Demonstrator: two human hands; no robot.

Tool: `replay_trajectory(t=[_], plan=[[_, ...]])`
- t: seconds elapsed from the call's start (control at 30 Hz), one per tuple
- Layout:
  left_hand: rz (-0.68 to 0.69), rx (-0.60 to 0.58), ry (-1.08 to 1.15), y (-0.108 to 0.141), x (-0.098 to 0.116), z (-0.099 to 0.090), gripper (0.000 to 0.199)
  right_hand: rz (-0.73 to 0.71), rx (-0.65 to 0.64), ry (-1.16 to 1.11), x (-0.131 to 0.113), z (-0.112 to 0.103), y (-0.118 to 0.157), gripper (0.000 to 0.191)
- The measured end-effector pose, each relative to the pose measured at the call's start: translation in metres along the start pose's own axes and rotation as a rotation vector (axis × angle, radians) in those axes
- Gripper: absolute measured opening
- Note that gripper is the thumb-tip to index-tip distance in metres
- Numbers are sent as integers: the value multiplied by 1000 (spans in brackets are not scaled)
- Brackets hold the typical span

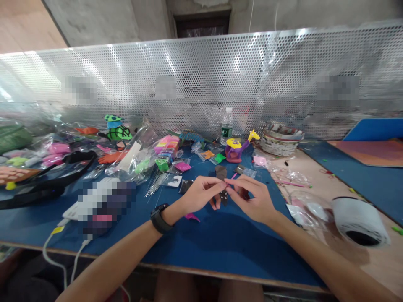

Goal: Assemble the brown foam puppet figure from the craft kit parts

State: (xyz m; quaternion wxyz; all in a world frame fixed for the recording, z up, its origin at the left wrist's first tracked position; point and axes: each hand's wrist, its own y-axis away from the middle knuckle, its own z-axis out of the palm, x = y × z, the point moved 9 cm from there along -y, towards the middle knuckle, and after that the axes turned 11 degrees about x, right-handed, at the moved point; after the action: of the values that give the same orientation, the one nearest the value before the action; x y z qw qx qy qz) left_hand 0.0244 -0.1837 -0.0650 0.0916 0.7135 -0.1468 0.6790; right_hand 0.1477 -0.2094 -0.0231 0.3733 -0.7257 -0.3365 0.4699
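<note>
In the middle of the head view, my left hand (204, 193), with a black watch on its wrist, is closed around a dark flat piece (221, 173) with small pale dots low on it. My right hand (253, 197) meets it from the other side, thumb and forefinger pinched at the same piece. A tiny pink bit shows between the fingertips, too small to name. A thin pink stick (234, 175) juts up beside the right fingers. On the blue tabletop below the left hand lies a magenta scrap (192, 217).
Behind the hands stand a purple and yellow clay animal (234, 151), a water bottle (226, 128) and a paper basket (280, 140). Bags of coloured clay (166, 149) crowd the left, near a white power bank (94, 197). A white roll (359, 220) lies right. A perforated metal screen (201, 71) closes the back.
</note>
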Motion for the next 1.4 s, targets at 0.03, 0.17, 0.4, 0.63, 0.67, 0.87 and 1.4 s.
replay_trajectory(t=[0.03, 0.17, 0.4, 0.63, 0.67, 0.87, 1.4], plan=[[5, 1, 0, 0, 0, -1, 52, 5, 1, 7, 1, 0, 0, 20], [9, -4, 21, -1, -2, -2, 51, 14, 8, 21, 1, -1, -2, 13], [18, 36, 47, -3, -1, -10, 49, 59, 16, 23, 5, -3, -4, 10], [66, 197, 89, -11, 11, -29, 43, 146, -114, -30, 15, 0, 17, 11], [48, 221, 80, -12, 11, -32, 44, 164, -127, -36, 17, 0, 22, 10], [-121, 205, -236, 2, -10, -36, 45, 271, -181, -95, 21, 6, 37, 9], [-343, 40, 205, 27, -44, -16, 39, 211, -233, -80, 17, 14, 41, 10]])
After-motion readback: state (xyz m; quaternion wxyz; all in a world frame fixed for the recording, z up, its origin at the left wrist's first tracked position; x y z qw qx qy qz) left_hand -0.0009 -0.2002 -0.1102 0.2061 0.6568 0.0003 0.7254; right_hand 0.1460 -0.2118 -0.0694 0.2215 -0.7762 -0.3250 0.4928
